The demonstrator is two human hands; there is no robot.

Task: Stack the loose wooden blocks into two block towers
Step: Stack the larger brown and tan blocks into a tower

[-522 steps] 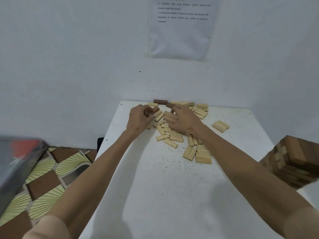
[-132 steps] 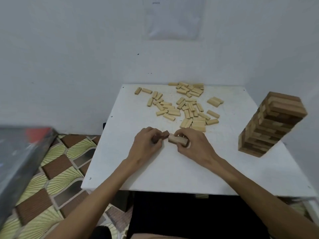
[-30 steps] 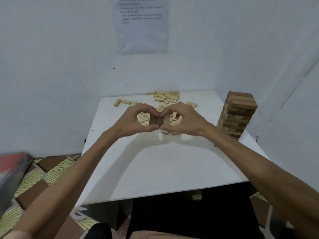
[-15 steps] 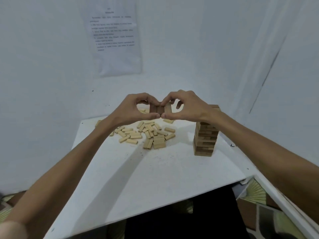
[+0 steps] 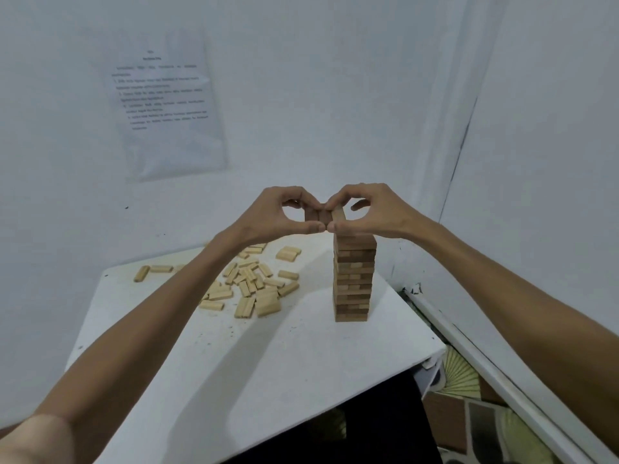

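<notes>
Standing at the right of the white tabletop (image 5: 254, 363), the block tower (image 5: 353, 283) is tall, narrow and merely stacked, so a sideways nudge could topple it; the loose blocks (image 5: 249, 286) lie scattered to its left. The left hand (image 5: 268, 216) and right hand (image 5: 378, 216) pinch, between thumbs and fingertips, a row of three blocks (image 5: 323, 216) in the air just over the tower's top. Light, stiff and smooth as they look, the row probably holds only by a steady squeeze from both hands
</notes>
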